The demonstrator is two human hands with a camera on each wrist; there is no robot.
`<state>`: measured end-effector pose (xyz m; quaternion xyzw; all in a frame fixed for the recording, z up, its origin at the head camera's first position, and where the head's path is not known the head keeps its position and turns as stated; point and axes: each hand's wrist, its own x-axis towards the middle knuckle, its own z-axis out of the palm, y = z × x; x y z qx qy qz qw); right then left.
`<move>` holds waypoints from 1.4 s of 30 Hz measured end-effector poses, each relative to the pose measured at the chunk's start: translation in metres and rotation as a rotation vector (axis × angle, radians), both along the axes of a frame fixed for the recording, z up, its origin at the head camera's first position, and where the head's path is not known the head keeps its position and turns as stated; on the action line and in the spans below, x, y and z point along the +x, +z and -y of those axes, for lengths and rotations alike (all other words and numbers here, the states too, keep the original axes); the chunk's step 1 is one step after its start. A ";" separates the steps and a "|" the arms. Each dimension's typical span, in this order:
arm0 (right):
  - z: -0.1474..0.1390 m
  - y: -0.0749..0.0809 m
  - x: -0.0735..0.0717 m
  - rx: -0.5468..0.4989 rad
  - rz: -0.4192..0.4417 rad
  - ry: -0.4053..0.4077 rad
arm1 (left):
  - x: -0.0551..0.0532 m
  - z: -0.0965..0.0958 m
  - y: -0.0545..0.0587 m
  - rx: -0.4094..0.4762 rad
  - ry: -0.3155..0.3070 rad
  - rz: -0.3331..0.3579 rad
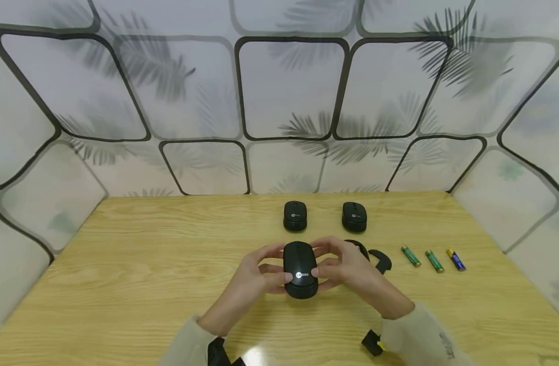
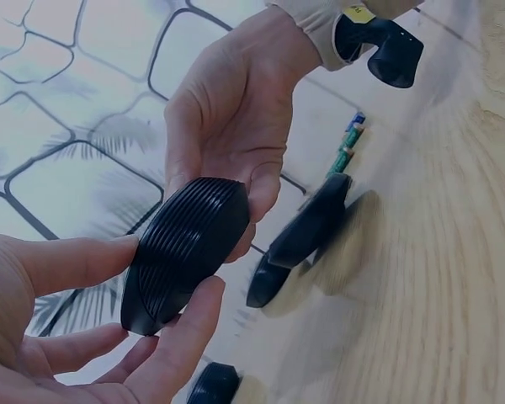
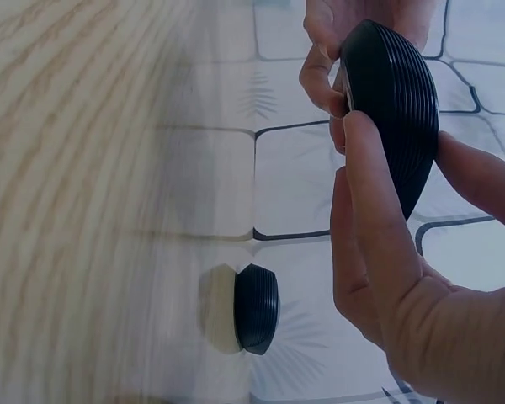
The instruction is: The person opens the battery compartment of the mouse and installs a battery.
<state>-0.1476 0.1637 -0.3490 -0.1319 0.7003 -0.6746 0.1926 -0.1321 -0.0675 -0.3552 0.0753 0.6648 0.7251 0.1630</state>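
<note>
Both hands hold a black computer mouse [image 1: 300,267] over the table, its light logo facing up toward the head camera. My left hand [image 1: 263,272] grips the left side between thumb and fingers. On the opposite side, my right hand [image 1: 345,267] pinches it the same way. Fine ridges run along the side of the mouse [image 2: 185,252] in the left wrist view, with the fingertips at its edges. The right wrist view also has the mouse [image 3: 391,118] between thumb and fingers. Behind the right hand lies a curved black piece [image 1: 381,261], partly hidden by that hand.
Two more black mice, one on the left [image 1: 295,216] and one on the right [image 1: 354,217], stand toward the wooden table's [image 1: 146,264] back edge. Two green batteries [image 1: 411,256] and a blue-and-yellow battery [image 1: 456,260] lie to the right. A patterned wall backdrop [image 1: 293,91] rises behind.
</note>
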 end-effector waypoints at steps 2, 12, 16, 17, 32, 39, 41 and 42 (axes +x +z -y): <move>0.001 -0.001 0.000 0.005 0.006 -0.001 | 0.001 0.002 -0.001 -0.002 0.001 0.003; 0.001 -0.001 0.000 0.001 0.019 0.001 | 0.000 0.002 -0.004 0.002 -0.016 -0.004; 0.002 0.000 -0.001 0.008 0.018 -0.002 | 0.001 0.002 -0.003 0.002 -0.013 0.005; 0.002 0.000 -0.001 0.013 0.017 -0.005 | 0.001 0.002 -0.003 0.002 -0.013 0.007; 0.000 0.002 -0.001 0.003 -0.008 0.025 | 0.003 0.004 -0.001 -0.012 -0.010 -0.039; -0.002 0.003 -0.001 0.037 -0.030 0.037 | 0.002 0.003 -0.002 -0.055 0.007 -0.076; -0.002 0.002 -0.001 0.047 -0.041 0.038 | 0.002 0.003 -0.002 -0.069 0.014 -0.090; -0.002 0.002 -0.001 0.051 -0.047 0.037 | 0.002 0.002 -0.002 -0.068 0.017 -0.089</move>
